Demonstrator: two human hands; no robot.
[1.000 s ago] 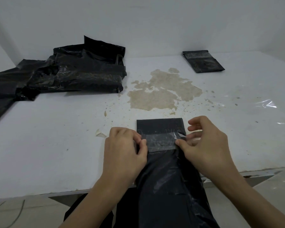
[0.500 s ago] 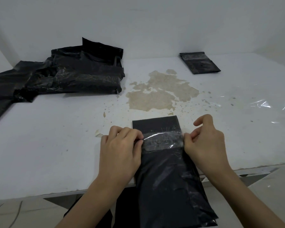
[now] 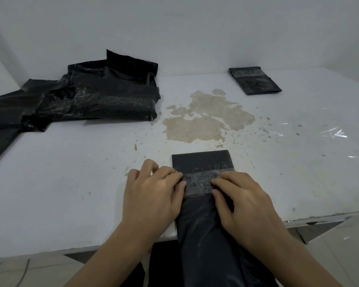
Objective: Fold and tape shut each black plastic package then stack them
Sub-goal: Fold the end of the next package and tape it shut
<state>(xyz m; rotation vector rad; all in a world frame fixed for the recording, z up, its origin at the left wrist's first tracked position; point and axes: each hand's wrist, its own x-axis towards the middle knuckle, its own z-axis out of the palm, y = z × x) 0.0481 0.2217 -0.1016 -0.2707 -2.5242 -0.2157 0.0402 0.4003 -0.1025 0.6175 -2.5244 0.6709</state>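
Package (image 3: 201,162) lies lengthwise away from the person, tape (image 3: 198,182) crosswise; both hands' fingers (image 3: 175,179) press flat on its ends.

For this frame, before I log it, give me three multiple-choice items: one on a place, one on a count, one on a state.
1. Where does the taped flat package lie?
A. far right of the table
B. under the left hand
C. on the floor

2. How many hands touch the near package?
A. none
B. one
C. two

3. How is the clear tape strip on the near package?
A. rolled up beside it
B. laid across its folded flap
C. hanging off the table edge

Answers:
1 A, it sits alone near the back right, apart from the heap of black bags.
2 C, the left hand and the right hand both press on it.
3 B, the strip spans the flap between the fingertips.
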